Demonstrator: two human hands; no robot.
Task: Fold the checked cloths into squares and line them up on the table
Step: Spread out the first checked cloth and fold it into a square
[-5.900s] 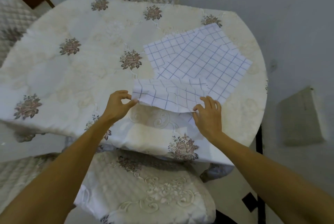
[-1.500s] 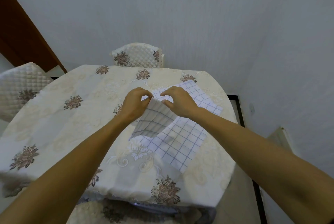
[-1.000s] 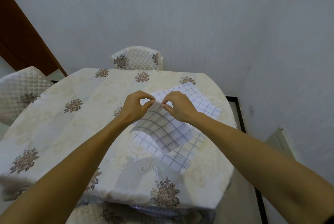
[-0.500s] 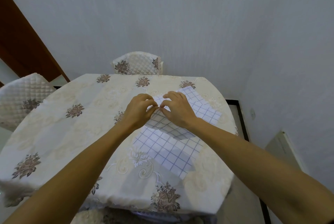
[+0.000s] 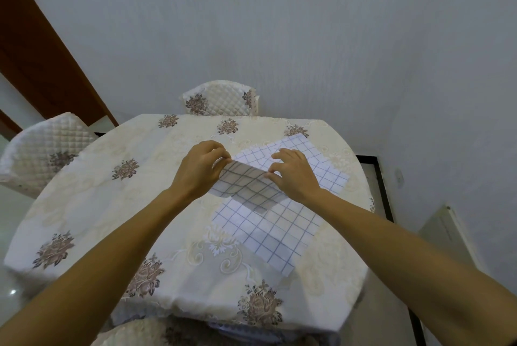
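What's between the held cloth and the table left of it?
Nothing visible. The left hand and right hand pinch the cloth above the flat cloths; nothing lies on the table to their left.

your left hand (image 5: 200, 169) and right hand (image 5: 293, 176) hold the lifted cloth (image 5: 246, 187) above the flat cloth (image 5: 268, 232), on the surface's (image 5: 112, 206) right side.
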